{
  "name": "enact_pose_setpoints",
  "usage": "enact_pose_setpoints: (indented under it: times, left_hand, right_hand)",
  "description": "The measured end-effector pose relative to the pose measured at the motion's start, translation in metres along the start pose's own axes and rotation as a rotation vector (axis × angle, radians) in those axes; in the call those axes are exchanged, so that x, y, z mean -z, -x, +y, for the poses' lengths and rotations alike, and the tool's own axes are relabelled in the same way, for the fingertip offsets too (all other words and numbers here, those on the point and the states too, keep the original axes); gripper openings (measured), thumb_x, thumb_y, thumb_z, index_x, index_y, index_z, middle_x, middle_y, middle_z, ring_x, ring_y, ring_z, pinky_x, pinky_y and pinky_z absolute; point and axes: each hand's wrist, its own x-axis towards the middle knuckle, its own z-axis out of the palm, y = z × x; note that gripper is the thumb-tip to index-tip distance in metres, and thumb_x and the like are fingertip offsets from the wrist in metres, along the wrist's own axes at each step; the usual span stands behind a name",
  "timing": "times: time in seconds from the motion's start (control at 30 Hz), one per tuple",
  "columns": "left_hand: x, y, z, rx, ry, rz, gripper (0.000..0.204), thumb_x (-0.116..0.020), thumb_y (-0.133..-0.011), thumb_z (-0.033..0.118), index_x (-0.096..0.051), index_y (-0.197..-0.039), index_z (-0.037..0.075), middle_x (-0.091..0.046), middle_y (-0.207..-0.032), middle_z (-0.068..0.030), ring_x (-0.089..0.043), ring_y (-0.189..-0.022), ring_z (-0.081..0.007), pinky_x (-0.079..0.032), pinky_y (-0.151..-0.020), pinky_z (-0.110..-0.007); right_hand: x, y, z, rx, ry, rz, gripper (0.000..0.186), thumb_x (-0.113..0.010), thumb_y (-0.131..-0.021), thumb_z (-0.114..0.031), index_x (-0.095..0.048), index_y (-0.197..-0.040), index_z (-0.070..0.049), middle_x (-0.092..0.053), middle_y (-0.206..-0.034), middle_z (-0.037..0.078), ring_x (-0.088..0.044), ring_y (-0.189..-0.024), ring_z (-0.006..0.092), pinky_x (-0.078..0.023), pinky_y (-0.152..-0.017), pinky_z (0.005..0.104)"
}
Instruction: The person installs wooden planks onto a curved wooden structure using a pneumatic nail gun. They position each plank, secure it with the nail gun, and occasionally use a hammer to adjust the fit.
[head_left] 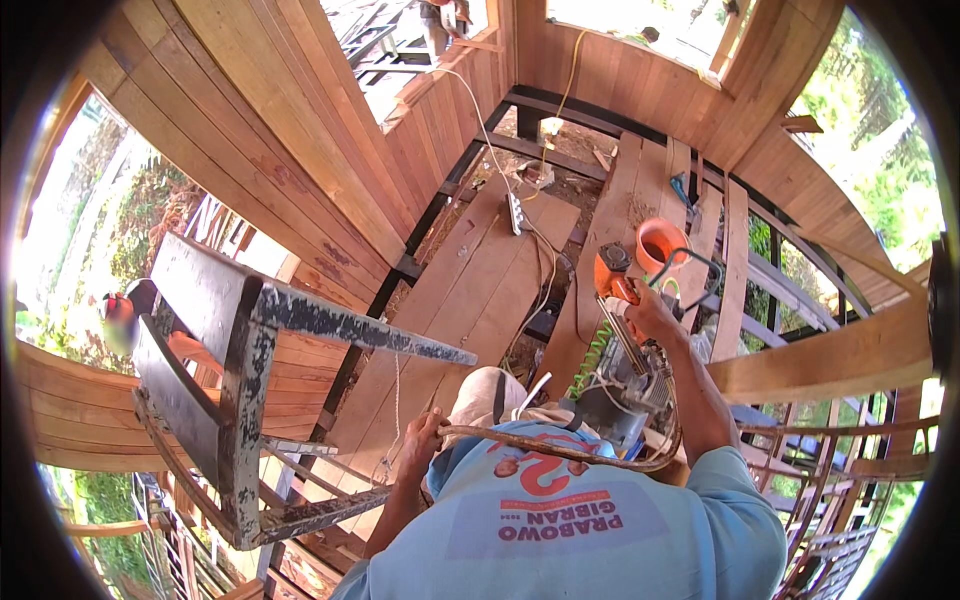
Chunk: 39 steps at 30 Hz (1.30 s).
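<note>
My right hand [652,312] is wrapped round the handle of an orange-and-grey nail gun [612,262], held out in front of my body at the right. A green coiled air hose [592,362] hangs beside its long metal magazine. Close to my waist on the left, my left hand [424,436] is closed on the end of a brownish hose [540,438]. This hose crosses my blue shirt and curves up on the right toward the nail gun; where it joins is hidden. Just beyond the gun is an orange bucket [662,240] with a dark handle.
Loose planks [470,285] lie over a dark frame with gaps between them. A white power strip [515,213] trails cables across them. At my left stands a worn black metal frame [245,400]. Wood-clad walls [300,130] enclose the space. Another person [440,25] is outside the window opening.
</note>
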Motion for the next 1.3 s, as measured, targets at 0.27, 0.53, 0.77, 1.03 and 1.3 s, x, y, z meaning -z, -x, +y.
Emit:
enact_pose_setpoints:
  times: [0.27,0.53,0.77,1.03,1.3]
  left_hand:
    - [-0.015,-0.105,0.086,-0.002,0.065,0.131,0.049,-0.049,-0.105,0.037,-0.069,-0.086,-0.003,-0.050,-0.060,-0.0040,-0.047,-0.057,-0.0115,-0.037,-0.053,-0.030]
    - [-0.009,-0.255,0.157,0.036,0.143,0.119,0.054,-0.051,-0.102,0.049,-0.070,-0.090,0.000,-0.049,-0.060,-0.0009,-0.047,-0.060,-0.0100,-0.037,-0.056,-0.029]
    - [0.035,-0.318,0.189,0.222,0.155,0.224,0.060,-0.049,-0.101,0.053,-0.071,-0.094,-0.002,-0.051,-0.061,-0.0019,-0.050,-0.057,-0.0111,-0.040,-0.053,-0.030]
    - [0.081,-0.365,0.184,0.364,-0.030,0.098,0.060,-0.056,-0.096,0.059,-0.070,-0.093,0.000,-0.057,-0.064,-0.0034,-0.058,-0.063,-0.0124,-0.047,-0.057,-0.032]
    - [0.124,-0.495,0.263,-0.009,-0.283,0.240,0.037,-0.061,-0.095,0.038,-0.066,-0.095,0.001,-0.067,-0.076,-0.0151,-0.066,-0.073,-0.0250,-0.051,-0.068,-0.040]
  right_hand:
    - [0.018,-0.141,-0.084,0.129,-0.079,-0.068,0.058,-0.074,-0.089,-0.025,-0.050,-0.136,-0.002,-0.061,-0.083,0.005,-0.055,-0.052,0.0108,-0.044,-0.048,0.0289]
    - [0.007,-0.339,-0.157,0.226,-0.058,-0.076,0.057,-0.071,-0.088,-0.009,-0.049,-0.140,-0.004,-0.060,-0.076,0.002,-0.055,-0.054,0.0104,-0.041,-0.046,0.0285]
    - [-0.030,-0.489,-0.207,0.199,-0.030,-0.096,0.053,-0.068,-0.088,-0.011,-0.052,-0.138,-0.003,-0.059,-0.070,0.004,-0.054,-0.051,0.0117,-0.041,-0.044,0.0306]
    - [-0.082,-0.593,-0.274,0.213,-0.186,-0.068,0.045,-0.073,-0.089,-0.028,-0.062,-0.122,0.001,-0.061,-0.071,0.004,-0.056,-0.054,0.0126,-0.042,-0.050,0.0298]
    - [-0.163,-0.727,-0.284,-0.105,-0.517,-0.087,0.039,-0.071,-0.088,-0.039,-0.062,-0.078,-0.003,-0.053,-0.061,0.002,-0.052,-0.051,0.0138,-0.040,-0.048,0.0300]
